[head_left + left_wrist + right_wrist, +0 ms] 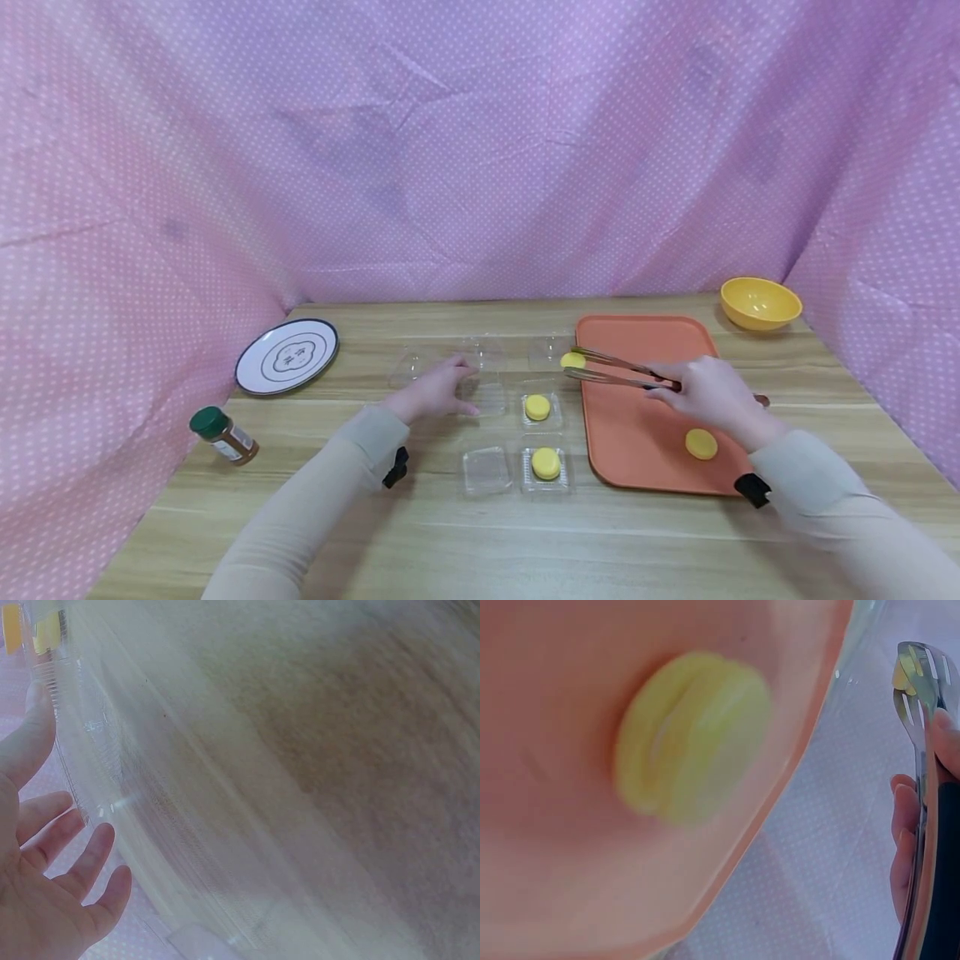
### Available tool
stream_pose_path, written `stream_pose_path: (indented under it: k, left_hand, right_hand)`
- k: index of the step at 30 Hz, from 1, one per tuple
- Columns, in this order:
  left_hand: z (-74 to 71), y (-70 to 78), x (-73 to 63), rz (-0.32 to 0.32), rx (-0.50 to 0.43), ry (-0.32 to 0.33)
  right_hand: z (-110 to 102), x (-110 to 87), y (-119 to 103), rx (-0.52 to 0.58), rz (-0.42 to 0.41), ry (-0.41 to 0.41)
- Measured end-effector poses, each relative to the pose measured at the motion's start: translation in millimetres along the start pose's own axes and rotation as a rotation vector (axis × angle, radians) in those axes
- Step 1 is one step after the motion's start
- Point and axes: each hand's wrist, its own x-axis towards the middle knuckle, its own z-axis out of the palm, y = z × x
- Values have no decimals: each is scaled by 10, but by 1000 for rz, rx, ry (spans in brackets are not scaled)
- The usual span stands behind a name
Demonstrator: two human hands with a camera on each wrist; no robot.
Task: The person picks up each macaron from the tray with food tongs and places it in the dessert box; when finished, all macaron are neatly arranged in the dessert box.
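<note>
My right hand (705,392) grips metal tongs (609,379) over the orange tray (630,458). A yellow macaron (573,360) sits between the tong tips, just past the tray's left edge. Another macaron (701,444) lies on the tray below my right wrist and fills much of the right wrist view (694,739). My left hand (438,390) reaches over the table with fingers loosely spread, beside a clear plastic box (491,400). In the left wrist view its thumb (37,720) is right at the clear plastic's edge.
Two clear boxes hold one macaron each, an upper macaron (537,407) and a lower one (546,463). A clear box (486,472) stands left of them. Several clear lids lie behind. A plate (258,358) and green-capped jar (225,435) stand left, a yellow bowl (761,304) back right.
</note>
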Motion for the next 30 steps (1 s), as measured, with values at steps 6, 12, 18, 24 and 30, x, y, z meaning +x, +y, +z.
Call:
stream_pose_path:
  k: [6,12,18,24,30]
  left_hand:
    - [-5,-22,12,8,-2,-4]
    - [1,-28,32,7,5,-4]
    - [2,-17,25,-5,-6,-10]
    - [6,-19,18,-1,-13,-9]
    - [13,-36,25,4,-15,-8]
  right_hand:
    - [63,136,-105,21,-59,33]
    - [143,253,-211,3,-96,17]
    - [201,354,-325,-8,-138,7]
    - [258,447,-459,-17,-187,-13]
    - [324,503,-587,-43,-231,-48]
